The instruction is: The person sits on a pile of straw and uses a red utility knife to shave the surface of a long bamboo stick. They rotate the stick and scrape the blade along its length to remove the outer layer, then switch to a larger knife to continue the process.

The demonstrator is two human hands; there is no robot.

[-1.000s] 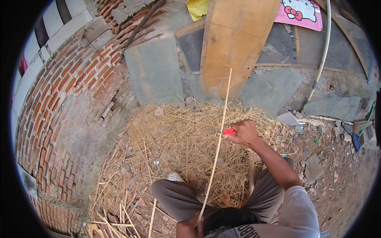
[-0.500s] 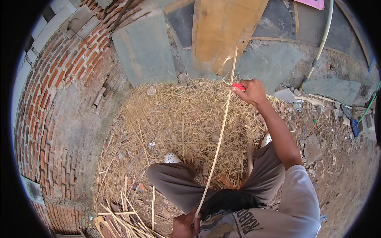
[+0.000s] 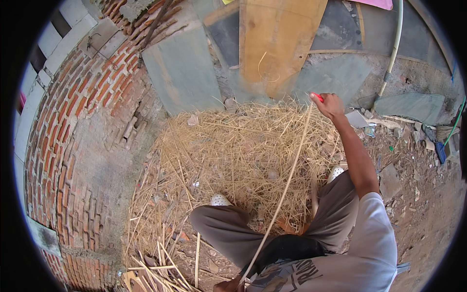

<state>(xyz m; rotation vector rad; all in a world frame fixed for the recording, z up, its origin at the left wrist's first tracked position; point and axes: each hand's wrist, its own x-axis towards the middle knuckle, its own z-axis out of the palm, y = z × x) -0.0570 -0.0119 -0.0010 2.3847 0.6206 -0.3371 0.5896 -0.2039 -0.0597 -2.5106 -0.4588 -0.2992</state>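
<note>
Pinched at both ends, that's how I've got this long pale strip (image 3: 287,182); my right hand (image 3: 330,104) is closed around a red-handled tool (image 3: 317,97) and the strip's far tip, way out at one o'clock; my left hand (image 3: 228,284) grips the near end down at six o'clock by my lap, though it's half cut off by the edge, so how the fingers sit I can't tell.

Now the change; half a second ago my right hand was nearer in, over the straw, and a second ago nearer still, about halfway along the strip; now it has travelled out to the very tip, arm almost straight; I read that as one full pass down the length being finished.

Strip runs taut from six o'clock up to one o'clock, slanting over my knees and the heap of straw (image 3: 243,151); my grey trousers (image 3: 228,233) and white shoes (image 3: 220,200) sit in the shavings.

Around me; curved brick wall (image 3: 63,146) at nine o'clock; wooden board (image 3: 277,39) at twelve o'clock with grey slabs (image 3: 182,73) leaning beside it; white pipe (image 3: 395,44) at one o'clock; more cut strips (image 3: 155,270) at seven o'clock.
</note>
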